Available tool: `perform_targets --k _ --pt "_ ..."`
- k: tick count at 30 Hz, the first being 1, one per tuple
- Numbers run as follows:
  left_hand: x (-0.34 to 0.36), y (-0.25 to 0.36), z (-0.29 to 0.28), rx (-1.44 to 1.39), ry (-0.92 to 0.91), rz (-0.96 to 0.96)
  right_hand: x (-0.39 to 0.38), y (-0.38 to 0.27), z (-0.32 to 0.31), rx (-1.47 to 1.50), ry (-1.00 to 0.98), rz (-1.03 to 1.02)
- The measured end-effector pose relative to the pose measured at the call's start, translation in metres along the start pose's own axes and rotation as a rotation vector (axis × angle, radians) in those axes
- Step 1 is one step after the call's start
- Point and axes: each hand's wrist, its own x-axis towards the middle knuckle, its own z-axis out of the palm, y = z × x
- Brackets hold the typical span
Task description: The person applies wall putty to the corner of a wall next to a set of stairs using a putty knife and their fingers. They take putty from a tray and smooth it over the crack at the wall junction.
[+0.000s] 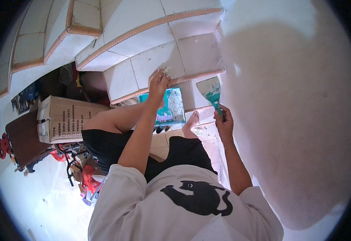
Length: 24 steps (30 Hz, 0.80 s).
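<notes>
My right hand (224, 123) grips the handle of a putty knife (210, 91), its wide blade turned up beside the wall and smeared with teal and pale paste. My left hand (158, 85) reaches over the tiled stair tread with its fingers bent together. At its fingertips is a small whitish, crumbly lump (166, 70), just above the tread. Below that hand lies a flat teal tray or lid (168, 97) with a greyish-white mass (176, 105) on its right side. My left forearm and knee hide part of the tray.
Tiled steps (151, 60) with orange-brown edging rise ahead. A pale wall (288, 100) runs along the right. On the left stand a cardboard box (69, 120), a brown panel (25, 136) and piled household items. My bare foot (191, 121) rests lower down, near the tray.
</notes>
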Motion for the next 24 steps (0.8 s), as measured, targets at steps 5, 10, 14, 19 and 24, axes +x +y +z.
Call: perform_targets --k 5,10,14,19,24 --pt "-0.030 -0.021 0.010 0.025 0.055 -0.187 -0.002 0.026 -0.006 0.017 0.028 0.033" --pt "-0.065 -0.179 0.010 0.217 -0.049 -0.338 -0.008 0.042 -0.010 -0.037 0.015 0.207" --pt "-0.071 -0.284 0.006 0.444 -0.009 -0.310 -0.014 0.059 -0.010 -0.138 0.013 0.293" --pt "-0.056 -0.356 0.020 0.707 -0.005 -0.272 -0.018 0.098 -0.011 -0.152 0.060 0.405" --pt "-0.036 -0.365 0.037 0.813 0.150 -0.294 -0.012 0.113 -0.002 -0.207 0.066 0.396"
